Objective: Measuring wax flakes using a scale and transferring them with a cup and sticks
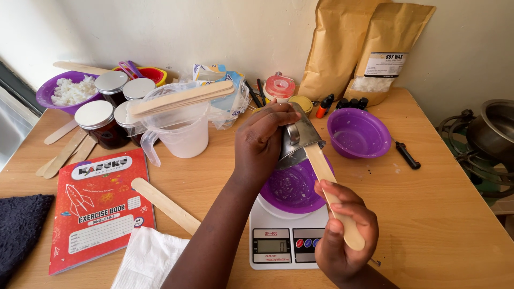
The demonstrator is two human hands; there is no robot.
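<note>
While left hand (261, 143) grips tilted metal cup (298, 140) over purple bowl (293, 188), right hand (342, 235) clasps wooden stick (332, 195); table right bare.

A red exercise book (96, 206) lies left, lidded jars (99, 123) behind, brown paper bags (364, 51) against the wall.

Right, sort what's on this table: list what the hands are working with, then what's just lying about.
In use: left hand tilting the metal cup; right hand with a wooden stick reaching into it; purple bowl beneath, on the white scale.

Lying about: red exercise book, lidded jars, plastic jug, second purple bowl, brown bags, loose stick.
</note>
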